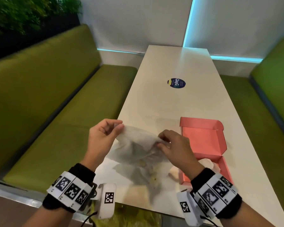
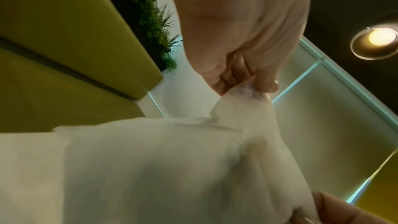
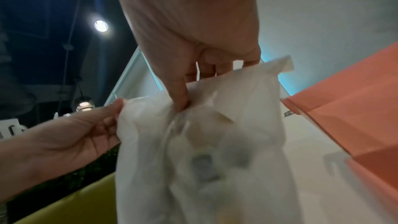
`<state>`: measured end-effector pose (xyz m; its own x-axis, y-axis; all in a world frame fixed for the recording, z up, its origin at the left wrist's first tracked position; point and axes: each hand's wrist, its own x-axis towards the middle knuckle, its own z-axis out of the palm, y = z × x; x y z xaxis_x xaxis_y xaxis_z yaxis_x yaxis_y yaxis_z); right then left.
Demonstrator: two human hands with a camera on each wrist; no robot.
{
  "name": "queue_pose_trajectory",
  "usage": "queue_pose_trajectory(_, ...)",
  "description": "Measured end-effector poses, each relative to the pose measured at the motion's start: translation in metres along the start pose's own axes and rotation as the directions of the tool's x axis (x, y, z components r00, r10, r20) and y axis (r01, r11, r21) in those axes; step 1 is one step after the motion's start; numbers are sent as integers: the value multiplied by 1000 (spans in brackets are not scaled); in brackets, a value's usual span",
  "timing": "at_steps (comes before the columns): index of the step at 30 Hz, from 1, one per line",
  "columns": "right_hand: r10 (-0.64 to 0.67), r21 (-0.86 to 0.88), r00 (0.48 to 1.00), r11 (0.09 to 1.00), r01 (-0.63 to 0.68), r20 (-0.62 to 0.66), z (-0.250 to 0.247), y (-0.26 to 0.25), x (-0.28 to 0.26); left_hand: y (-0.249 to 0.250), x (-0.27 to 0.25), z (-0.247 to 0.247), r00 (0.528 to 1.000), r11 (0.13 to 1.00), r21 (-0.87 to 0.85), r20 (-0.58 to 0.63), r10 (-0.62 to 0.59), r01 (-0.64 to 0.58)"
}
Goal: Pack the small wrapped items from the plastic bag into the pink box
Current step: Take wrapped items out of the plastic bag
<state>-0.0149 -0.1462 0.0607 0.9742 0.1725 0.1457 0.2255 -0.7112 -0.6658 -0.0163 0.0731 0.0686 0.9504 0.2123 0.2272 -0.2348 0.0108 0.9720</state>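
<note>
A translucent white plastic bag (image 1: 138,154) hangs above the near end of the white table (image 1: 170,102), stretched between both hands. My left hand (image 1: 103,135) pinches the bag's left top edge (image 2: 243,91). My right hand (image 1: 172,145) pinches the right top edge (image 3: 183,106). Blurred small wrapped items (image 3: 206,166) show through the bag's lower part. The pink box (image 1: 203,141) lies open to the right of the bag, lid flat toward the far side. A white wrapped item (image 1: 207,163) sits in its near compartment, partly hidden by my right wrist.
Green upholstered benches (image 1: 44,99) run along both long sides of the table. A round dark sticker (image 1: 176,83) lies at mid-table. A pale item (image 1: 174,172) rests on the table just left of the box's near corner. Something yellow-green (image 1: 134,215) shows below the near edge.
</note>
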Motion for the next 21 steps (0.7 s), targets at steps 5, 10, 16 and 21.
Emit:
queue_pose_trajectory(5, -237, 212, 969, 946, 247, -72, 4, -50, 1, 5, -9, 7, 984, 997, 54, 173, 44, -54)
queue_pose_trajectory(10, -272, 229, 957, 930, 288, -99, 12, -73, 10, 1, -11, 1, 972, 963, 173, 146, 182, -206)
queue_pose_trajectory(16, -285, 163, 958, 947, 278, 20, 13, -71, 10, 2, -15, 2, 989, 985, 116, 79, 122, -131)
queue_pose_trajectory(21, -328, 49, 945, 943, 328, -9, 14, -66, 10, 5, -14, -3, 963, 926, 270, 137, 232, -262)
